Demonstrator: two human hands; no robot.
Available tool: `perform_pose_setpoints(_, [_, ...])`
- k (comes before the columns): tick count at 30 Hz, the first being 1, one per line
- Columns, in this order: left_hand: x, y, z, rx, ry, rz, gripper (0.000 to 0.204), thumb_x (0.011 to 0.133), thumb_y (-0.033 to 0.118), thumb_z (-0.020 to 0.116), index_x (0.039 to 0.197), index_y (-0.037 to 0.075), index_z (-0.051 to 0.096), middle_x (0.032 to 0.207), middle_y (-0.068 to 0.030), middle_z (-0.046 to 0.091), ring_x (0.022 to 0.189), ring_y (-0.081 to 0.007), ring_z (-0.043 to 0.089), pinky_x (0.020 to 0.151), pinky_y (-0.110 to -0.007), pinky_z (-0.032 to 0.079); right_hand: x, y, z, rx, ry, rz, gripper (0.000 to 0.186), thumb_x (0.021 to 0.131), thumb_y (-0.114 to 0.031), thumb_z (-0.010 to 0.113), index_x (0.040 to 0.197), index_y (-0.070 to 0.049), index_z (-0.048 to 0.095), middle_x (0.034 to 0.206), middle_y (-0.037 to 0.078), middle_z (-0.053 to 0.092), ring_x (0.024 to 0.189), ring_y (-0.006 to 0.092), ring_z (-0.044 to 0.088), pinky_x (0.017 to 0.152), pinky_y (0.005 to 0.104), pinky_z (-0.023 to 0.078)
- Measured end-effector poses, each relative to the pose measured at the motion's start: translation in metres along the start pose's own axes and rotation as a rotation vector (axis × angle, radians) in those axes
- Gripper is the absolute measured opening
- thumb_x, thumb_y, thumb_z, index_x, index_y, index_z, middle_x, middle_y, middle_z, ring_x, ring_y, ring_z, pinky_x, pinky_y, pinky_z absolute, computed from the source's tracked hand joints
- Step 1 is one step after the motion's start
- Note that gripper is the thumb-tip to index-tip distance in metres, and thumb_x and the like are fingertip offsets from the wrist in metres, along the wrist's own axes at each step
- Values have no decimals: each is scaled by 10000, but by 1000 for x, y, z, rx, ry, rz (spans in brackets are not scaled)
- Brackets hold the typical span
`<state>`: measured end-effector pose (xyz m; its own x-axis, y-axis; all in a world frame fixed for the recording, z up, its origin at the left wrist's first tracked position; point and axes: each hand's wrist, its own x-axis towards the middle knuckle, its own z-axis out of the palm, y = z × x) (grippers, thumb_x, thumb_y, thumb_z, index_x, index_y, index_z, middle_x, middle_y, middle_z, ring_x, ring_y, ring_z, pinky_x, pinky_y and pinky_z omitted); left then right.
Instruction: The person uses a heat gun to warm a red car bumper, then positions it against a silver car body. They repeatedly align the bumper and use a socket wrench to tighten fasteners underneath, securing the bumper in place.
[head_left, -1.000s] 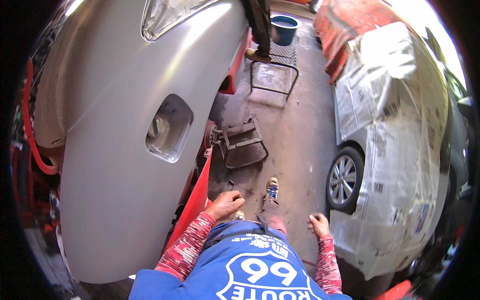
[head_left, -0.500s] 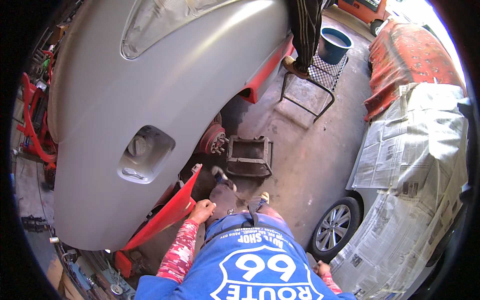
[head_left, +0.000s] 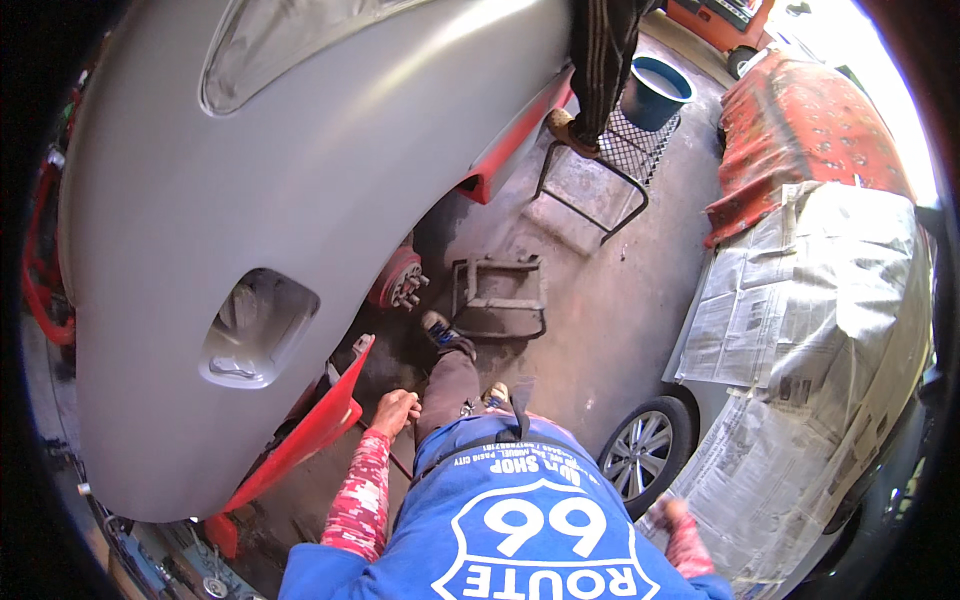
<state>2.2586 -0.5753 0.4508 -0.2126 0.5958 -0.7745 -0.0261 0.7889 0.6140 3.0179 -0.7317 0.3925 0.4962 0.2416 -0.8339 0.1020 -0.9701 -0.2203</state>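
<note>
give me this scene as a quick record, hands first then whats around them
left hand: curled, nothing visible in it, nearest the red panel
right hand: blurred, near the silver-spoked wheel; contents and contact unclear
left side: grey car body with a recess in it; bare hub with studs showing
right side: newspaper sheets over a car, red patterned cover beyond
floor: low metal frame
far end: another person's foot at a mesh-topped stand; blue bucket on it
</note>
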Motion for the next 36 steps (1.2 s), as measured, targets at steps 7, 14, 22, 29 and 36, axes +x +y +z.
perform_pose_setpoints(7, [-43, -145, -39, -457, 154, -354, 298, 890, 382, 563, 928, 88, 595, 829, -61, 661, 681, -175, 627, 581, -339, 486, -82, -439, 40, -27, 107, -786, 272, 916, -332, 640, 960, -79, 552, 804, 75, 617, 518, 153, 544, 412, 323, 432])
perform_pose_setpoints(14, [-47, -208, -51, 17, 132, -294, 287, 825, 278, 568, 866, 19, 683, 792, -132, 680, 690, -279, 662, 590, -400, 523, -239, -516, 220, -298, -222, -1445, 254, 902, -154, 667, 1117, -22, 631, 905, 83, 654, 745, 121, 601, 684, 269, 498])
perform_pose_setpoints(22, [26, -143, -100, 403, 26, -93, 381, 859, 317, 535, 924, -26, 689, 977, -205, 688, 972, -310, 653, 831, -413, 487, -126, -308, 279, -560, -264, -333, 278, 866, -262, 690, 992, -16, 668, 765, 112, 657, 608, 212, 623, 577, 346, 528])
perform_pose_setpoints(29, [27, -101, -130, 680, -306, 44, 333, 883, 242, 475, 997, 6, 680, 974, -177, 698, 947, -318, 672, 811, -397, 539, -120, -219, 227, -139, -245, -25, 149, 940, -234, 597, 1019, -109, 618, 720, 80, 635, 530, 257, 595, 483, 430, 480])
perform_pose_setpoints(36, [51, -136, -131, 629, -74, -64, 304, 838, 239, 501, 882, 36, 724, 949, -186, 710, 874, -291, 700, 787, -410, 539, -115, -339, 276, -76, -264, -245, 231, 944, -243, 587, 1078, -55, 585, 818, 100, 648, 540, 235, 594, 452, 382, 441])
